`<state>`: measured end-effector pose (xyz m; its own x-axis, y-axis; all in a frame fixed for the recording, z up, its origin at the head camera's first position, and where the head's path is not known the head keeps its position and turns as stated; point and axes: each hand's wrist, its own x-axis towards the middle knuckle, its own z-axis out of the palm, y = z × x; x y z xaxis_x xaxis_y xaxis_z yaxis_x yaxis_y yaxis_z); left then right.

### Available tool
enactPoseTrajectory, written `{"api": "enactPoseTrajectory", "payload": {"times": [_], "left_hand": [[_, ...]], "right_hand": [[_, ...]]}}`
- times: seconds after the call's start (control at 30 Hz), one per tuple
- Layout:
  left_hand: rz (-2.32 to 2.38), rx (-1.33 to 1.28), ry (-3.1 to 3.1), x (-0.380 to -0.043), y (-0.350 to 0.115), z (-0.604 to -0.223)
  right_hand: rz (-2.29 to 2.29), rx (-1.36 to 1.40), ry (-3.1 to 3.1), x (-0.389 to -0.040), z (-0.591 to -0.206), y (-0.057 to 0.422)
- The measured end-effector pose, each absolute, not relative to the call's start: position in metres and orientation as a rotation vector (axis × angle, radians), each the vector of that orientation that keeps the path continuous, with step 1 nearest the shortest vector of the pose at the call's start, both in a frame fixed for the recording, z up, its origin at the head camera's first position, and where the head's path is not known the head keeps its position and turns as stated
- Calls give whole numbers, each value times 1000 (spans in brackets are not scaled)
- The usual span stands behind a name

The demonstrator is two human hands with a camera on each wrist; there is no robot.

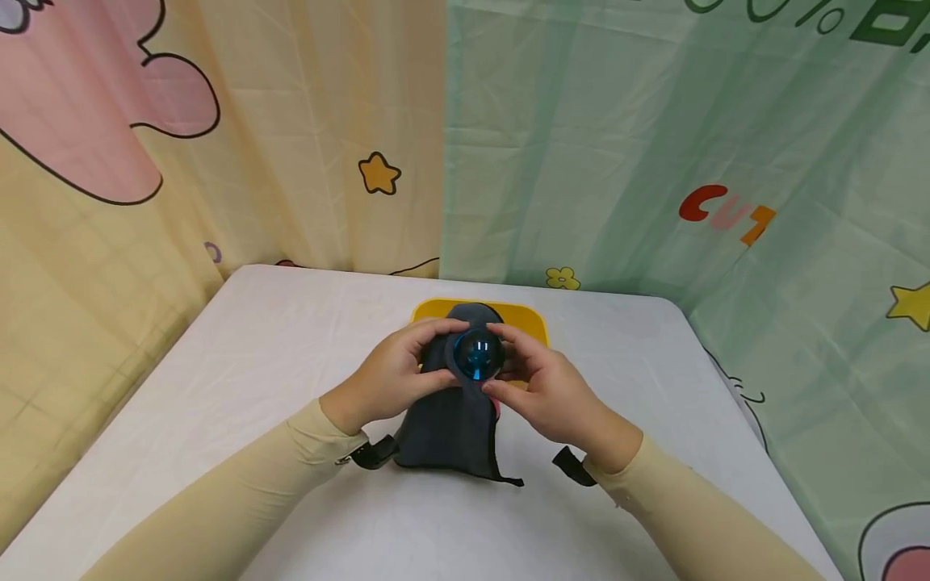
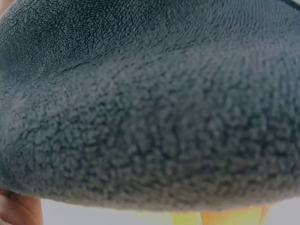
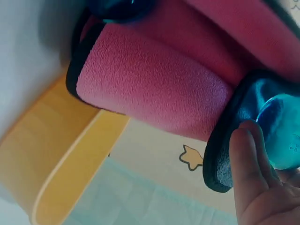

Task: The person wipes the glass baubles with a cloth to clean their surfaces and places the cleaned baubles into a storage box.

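A ball [image 1: 479, 356] is pinched in right grip [image 1: 548, 383] against cloth [image 1: 452, 432] pinched in left grip [image 1: 392, 373], seemingly for wiping; turning seems needed next.

The left hand [image 1: 385, 375] gripped dark grey cloth [image 1: 458, 432], and the right hand [image 1: 554, 389] held a shiny blue ball [image 1: 478, 354] against it, partly hiding a yellow container [image 1: 534, 320] near the far edge of the white table [image 1: 647, 371].
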<state>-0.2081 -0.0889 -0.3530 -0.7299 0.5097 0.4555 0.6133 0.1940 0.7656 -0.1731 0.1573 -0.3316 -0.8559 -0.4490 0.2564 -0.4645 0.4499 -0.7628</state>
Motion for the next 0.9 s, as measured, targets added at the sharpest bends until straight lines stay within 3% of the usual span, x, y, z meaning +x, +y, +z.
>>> {"api": "enactPoseTrajectory", "payload": {"times": [0.5, 0.9], "left_hand": [[-1541, -1120, -2370, -207, -91, -353], [-1559, -1098, -2379, -207, -90, -350]], "right_hand": [[1677, 701, -2680, -178, -338, 155], [1234, 1011, -2579, -181, -338, 161]]}}
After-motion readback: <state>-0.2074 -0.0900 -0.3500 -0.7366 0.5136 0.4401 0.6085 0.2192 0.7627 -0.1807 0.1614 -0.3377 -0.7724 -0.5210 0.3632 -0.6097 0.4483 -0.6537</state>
